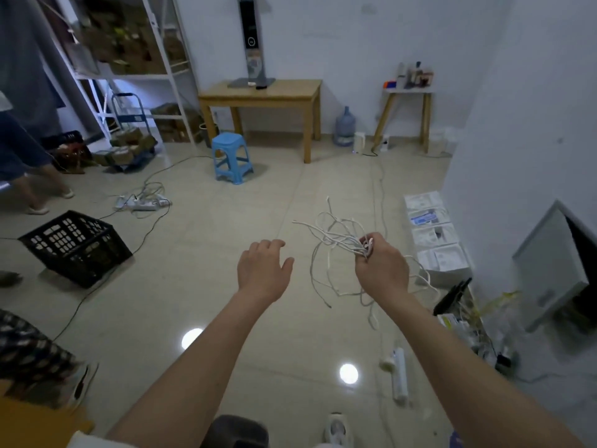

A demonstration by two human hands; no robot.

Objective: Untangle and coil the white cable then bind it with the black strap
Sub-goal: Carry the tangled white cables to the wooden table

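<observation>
My right hand grips a tangled bunch of white cable in its fist, held up over the floor. Loose loops and ends stick out to the left and above the fist, and more strands hang down below the wrist. My left hand hovers to the left of the tangle, fingers relaxed and slightly spread, touching nothing. I see no black strap in the view.
A black plastic crate sits on the floor at left. A blue stool and wooden table stand ahead. White boxes line the right wall. Power strips and cords lie on the tiles. A person's legs are at far left.
</observation>
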